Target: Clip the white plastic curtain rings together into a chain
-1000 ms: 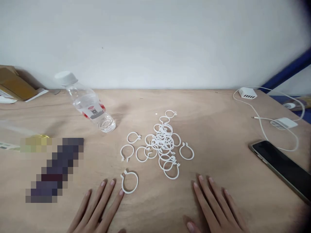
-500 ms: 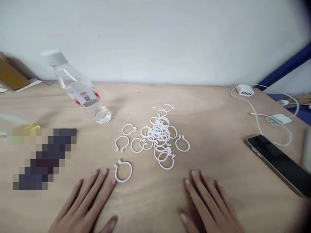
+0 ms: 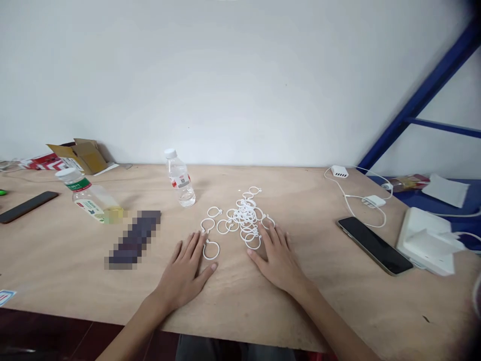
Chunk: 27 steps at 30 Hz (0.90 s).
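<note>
A heap of several white plastic rings (image 3: 244, 218) lies in the middle of the wooden table (image 3: 240, 296). One single ring (image 3: 211, 249) lies apart, just right of my left hand's fingertips. My left hand (image 3: 185, 271) rests flat on the table with fingers spread, holding nothing. Flat as well, my right hand (image 3: 275, 254) has its fingertips at the near edge of the heap, touching or almost touching the closest rings.
A clear water bottle (image 3: 180, 178) stands behind the rings; another bottle (image 3: 88, 199) lies at the left. A black phone (image 3: 373, 244), white chargers with cables (image 3: 356, 193), a white box (image 3: 428, 240), a cardboard box (image 3: 80, 154) and a second phone (image 3: 27, 206) surround the area.
The view has pulled back and up, showing much more of the table and both forearms. My hands stay flat; the right hand now sits closer to the ring heap.
</note>
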{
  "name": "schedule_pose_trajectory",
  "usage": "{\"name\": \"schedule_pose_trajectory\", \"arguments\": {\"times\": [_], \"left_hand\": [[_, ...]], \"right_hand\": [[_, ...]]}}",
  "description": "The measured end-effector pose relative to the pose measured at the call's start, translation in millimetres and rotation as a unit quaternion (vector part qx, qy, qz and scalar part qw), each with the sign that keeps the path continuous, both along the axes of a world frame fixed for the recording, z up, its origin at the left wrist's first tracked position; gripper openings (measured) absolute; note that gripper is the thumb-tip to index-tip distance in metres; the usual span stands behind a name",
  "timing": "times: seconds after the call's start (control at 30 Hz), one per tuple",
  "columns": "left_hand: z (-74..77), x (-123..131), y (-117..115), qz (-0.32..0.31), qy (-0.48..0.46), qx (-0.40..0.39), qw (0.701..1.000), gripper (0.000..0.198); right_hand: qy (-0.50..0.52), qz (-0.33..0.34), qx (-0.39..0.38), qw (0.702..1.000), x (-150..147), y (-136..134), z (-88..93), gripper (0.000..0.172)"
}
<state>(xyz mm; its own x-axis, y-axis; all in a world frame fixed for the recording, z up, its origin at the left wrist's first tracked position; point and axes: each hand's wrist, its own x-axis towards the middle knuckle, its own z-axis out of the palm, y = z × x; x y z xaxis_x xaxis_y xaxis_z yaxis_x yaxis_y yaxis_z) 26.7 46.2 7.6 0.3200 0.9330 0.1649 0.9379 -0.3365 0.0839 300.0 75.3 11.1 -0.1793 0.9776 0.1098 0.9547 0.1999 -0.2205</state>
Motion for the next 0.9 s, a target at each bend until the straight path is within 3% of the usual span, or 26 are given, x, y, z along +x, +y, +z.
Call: {"name": "schedule_pose_trajectory", "arguments": {"times": [0.23,0.33,0.4,0.5,0.57,0.73,0.9], "left_hand": [[4.5,37,76,0.006,-0.045,-0.046,0.998,0.066],[13.0,44,97,-0.003,-0.074,-0.065,0.995,0.070],[18.1,42,99,-0.003,-0.098,-0.039,0.994,0.074],[23.4,35,86,-0.002,-0.129,-0.012,0.992,0.053],[25.7,32,69,-0.048,-0.137,-0.024,0.989,0.031],[28.3,32,23,-0.099,-0.149,-0.019,0.984,0.022],[23.2,37,7,-0.091,-0.204,-0.010,0.975,0.009]], "right_hand": [[0.001,-0.014,0.001,1.000,-9,78,6.0,0.064],[0.008,-0.036,0.020,0.999,-4,87,8.2,0.064],[0.022,-0.035,0.041,0.998,1,79,9.7,0.065],[0.057,-0.008,0.073,0.996,9,50,9.3,0.057],[0.073,0.002,0.091,0.993,10,22,6.7,0.054],[0.093,0.030,0.107,0.989,-3,-39,0.2,0.042],[0.155,0.039,0.075,0.984,-22,-51,1.5,0.033]]}}
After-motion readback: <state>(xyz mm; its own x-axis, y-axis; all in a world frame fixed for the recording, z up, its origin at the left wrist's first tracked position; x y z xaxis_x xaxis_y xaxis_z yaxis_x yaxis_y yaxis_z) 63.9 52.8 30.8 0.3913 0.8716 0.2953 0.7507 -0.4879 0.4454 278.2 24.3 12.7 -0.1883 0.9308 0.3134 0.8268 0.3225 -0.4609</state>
